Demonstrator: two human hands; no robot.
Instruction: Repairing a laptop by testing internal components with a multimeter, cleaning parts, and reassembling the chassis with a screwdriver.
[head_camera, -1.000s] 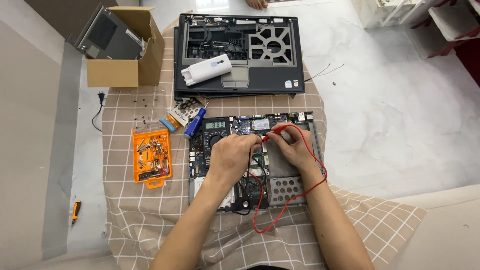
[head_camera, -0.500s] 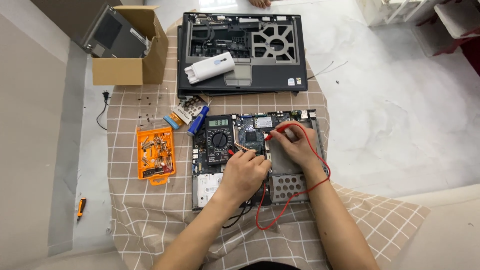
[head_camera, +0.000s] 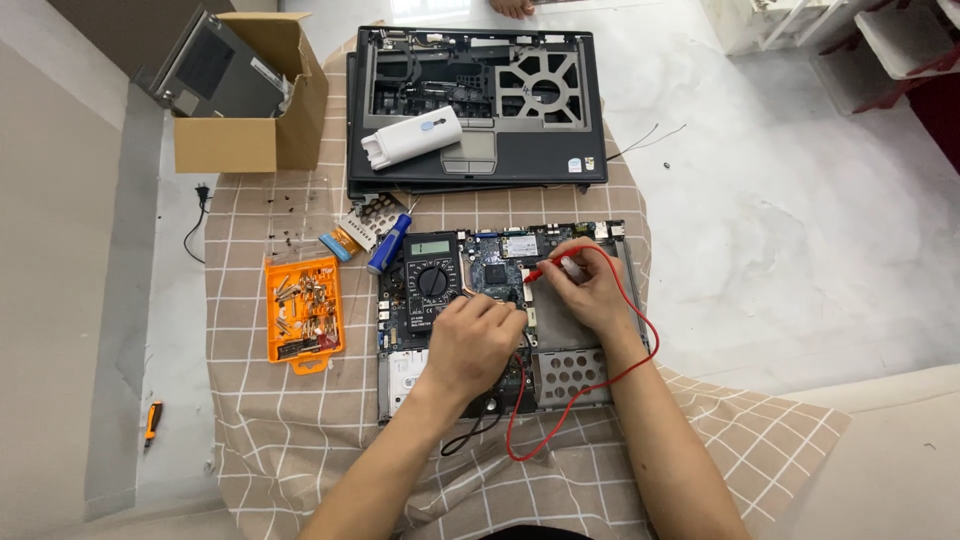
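Observation:
An opened laptop base with its green circuit board (head_camera: 497, 272) lies on a checked cloth. A black multimeter (head_camera: 432, 281) with a round dial rests on the board's left part. My right hand (head_camera: 590, 290) pinches the red probe (head_camera: 545, 269), tip pointing left onto the board. Its red lead (head_camera: 640, 345) loops round my right wrist. My left hand (head_camera: 472, 340) is curled over the board just below the multimeter, fingers closed on what looks like the black probe, mostly hidden. A black lead (head_camera: 470, 435) trails out beneath it.
An orange tray (head_camera: 303, 312) of bits sits left of the board, with a blue-handled screwdriver (head_camera: 388, 243) and loose screws (head_camera: 290, 215) beyond. A dark laptop shell (head_camera: 475, 105) with a white device (head_camera: 411, 138) lies further away, beside a cardboard box (head_camera: 248, 110). A small orange tool (head_camera: 152, 418) lies on the floor.
My left hand has slid down and left from the upper board, uncovering the multimeter. My right hand stays on the red probe with little movement.

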